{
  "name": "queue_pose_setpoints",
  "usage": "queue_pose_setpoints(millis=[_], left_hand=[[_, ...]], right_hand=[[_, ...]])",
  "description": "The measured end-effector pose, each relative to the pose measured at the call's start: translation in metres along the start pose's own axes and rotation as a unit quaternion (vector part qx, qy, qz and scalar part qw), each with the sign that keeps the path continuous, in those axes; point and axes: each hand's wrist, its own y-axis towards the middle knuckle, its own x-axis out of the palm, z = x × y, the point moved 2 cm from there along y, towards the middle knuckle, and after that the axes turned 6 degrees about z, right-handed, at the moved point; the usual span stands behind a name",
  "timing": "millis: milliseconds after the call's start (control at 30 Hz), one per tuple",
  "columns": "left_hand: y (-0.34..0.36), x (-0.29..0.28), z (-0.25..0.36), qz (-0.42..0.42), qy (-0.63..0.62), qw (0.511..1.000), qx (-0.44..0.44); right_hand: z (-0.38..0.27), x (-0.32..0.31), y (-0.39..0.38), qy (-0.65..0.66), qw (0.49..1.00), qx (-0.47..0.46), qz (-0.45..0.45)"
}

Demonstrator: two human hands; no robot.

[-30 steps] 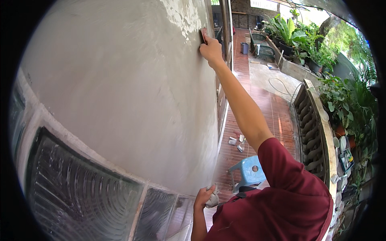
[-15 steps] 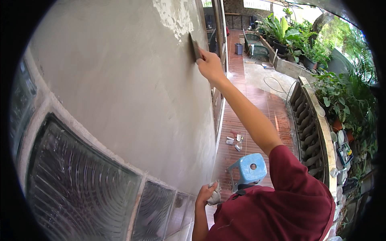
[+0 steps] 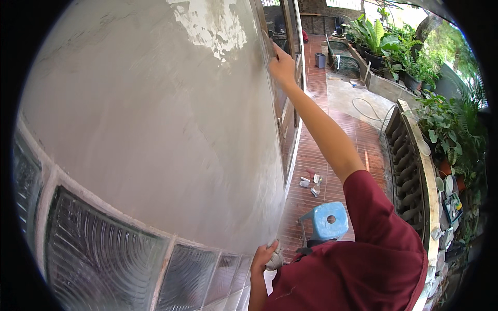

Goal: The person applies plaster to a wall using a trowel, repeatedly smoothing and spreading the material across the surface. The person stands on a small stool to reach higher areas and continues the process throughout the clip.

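My right hand (image 3: 282, 65) reaches up, gripping a flat scraper (image 3: 270, 44) against the right edge of the grey plastered wall (image 3: 155, 119), beside a brown wooden frame (image 3: 286, 129). Rough white patches (image 3: 207, 28) mark the upper wall near it. Low down, close to my body, my left hand (image 3: 264, 254) holds a crumpled grey cloth (image 3: 275, 259). Glass blocks (image 3: 104, 238) run along the lower wall.
A blue plastic stool (image 3: 327, 217) stands below on the red tiled porch (image 3: 342, 150), near scattered small items (image 3: 314, 181). A balustrade (image 3: 404, 166) lines the right, with potted plants (image 3: 384, 46) beyond. A hose (image 3: 363, 106) and a bin (image 3: 320, 60) lie farther along.
My right hand with the scraper came down and leftward, then moved back up and right to the wall's edge beside the frame. My left hand stays low with the cloth.
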Motion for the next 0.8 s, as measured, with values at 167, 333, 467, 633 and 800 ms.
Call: queue_pose_setpoints(millis=[167, 333, 467, 633, 800], left_hand=[[0.002, 0.006, -0.009, 0.018, -0.033, 0.999, -0.024], [0.004, 0.004, -0.022, 0.006, -0.024, 0.999, -0.04], [0.004, -0.003, -0.029, 0.012, 0.012, 0.999, -0.028], [-0.008, -0.017, -0.037, 0.036, 0.011, 0.999, 0.01], [-0.017, -0.022, -0.038, 0.017, -0.021, 0.999, -0.016]], right_hand=[[-0.003, 0.031, -0.002, 0.059, 0.995, -0.079, 0.005], [-0.011, 0.036, -0.017, 0.054, 0.998, -0.026, -0.007], [-0.028, 0.031, -0.044, 0.046, 0.999, -0.009, -0.008], [-0.059, 0.02, -0.081, 0.052, 0.998, -0.042, -0.017], [-0.082, 0.004, -0.115, 0.074, 0.995, -0.013, -0.063]])
